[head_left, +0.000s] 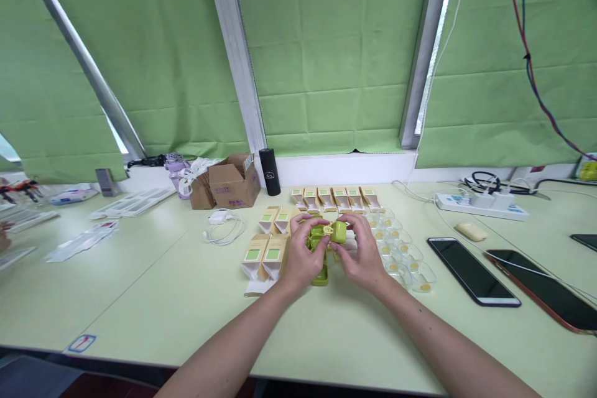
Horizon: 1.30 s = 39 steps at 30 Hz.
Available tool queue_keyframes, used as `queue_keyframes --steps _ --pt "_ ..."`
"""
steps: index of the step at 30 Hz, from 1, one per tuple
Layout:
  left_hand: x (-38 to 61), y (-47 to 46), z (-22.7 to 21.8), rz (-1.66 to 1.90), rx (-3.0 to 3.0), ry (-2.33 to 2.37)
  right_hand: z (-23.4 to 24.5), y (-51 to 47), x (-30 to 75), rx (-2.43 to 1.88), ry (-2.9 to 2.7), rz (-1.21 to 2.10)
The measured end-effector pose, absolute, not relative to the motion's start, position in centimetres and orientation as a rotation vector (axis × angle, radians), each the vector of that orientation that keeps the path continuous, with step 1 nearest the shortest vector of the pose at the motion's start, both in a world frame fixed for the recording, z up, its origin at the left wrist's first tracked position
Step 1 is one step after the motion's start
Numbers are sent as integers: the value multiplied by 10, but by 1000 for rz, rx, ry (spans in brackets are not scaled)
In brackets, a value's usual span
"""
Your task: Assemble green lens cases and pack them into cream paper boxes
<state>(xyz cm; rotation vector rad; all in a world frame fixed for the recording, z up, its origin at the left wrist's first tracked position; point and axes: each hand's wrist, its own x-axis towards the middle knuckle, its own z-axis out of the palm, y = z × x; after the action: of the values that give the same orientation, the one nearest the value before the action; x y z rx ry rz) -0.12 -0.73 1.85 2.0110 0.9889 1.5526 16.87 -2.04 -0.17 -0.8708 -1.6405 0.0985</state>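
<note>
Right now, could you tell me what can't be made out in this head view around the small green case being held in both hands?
- Green case: the interior is hidden by the left hand and right hand.
- Green piece on the table: mostly covered by the left hand.
- Small cartons: label print too small to read.
- Clear blister trays: yellow contents too small to identify.
- Far-right phone: cut off by the frame edge.

- Pale green table (pixel 140 298).
- Small open cartons (pixel 265 255) in rows at its centre.
- Two phones (pixel 473 270) lying right.
- Brown cardboard box (pixel 233 183) behind.
</note>
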Motion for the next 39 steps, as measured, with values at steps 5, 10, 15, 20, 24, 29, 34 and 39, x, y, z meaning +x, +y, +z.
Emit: queue_keyframes --steps 5,10,15,20,24,29,34,39 --pt "-3 -6 17 1547 2072 983 -4 -19 169 -871 -1642 134" --pt "-5 -6 17 1561 2135 949 -2 -19 169 -858 -1648 152" --pt "-4 -4 17 1561 2174 968 0 -20 169 -841 -1653 176" --pt "-3 -3 16 1571 2165 995 -2 -20 170 -846 -1655 205" --pt "-3 -3 15 1582 2164 1005 -2 -20 169 -846 -1652 227" --pt "-4 -2 13 1589 2157 1014 -3 -20 170 -806 -1661 268" --pt "-5 -1 11 1566 2133 1011 -5 -20 169 -791 -1662 273" --pt "-4 -2 12 1574 2085 1022 -6 -21 169 -791 -1677 275"
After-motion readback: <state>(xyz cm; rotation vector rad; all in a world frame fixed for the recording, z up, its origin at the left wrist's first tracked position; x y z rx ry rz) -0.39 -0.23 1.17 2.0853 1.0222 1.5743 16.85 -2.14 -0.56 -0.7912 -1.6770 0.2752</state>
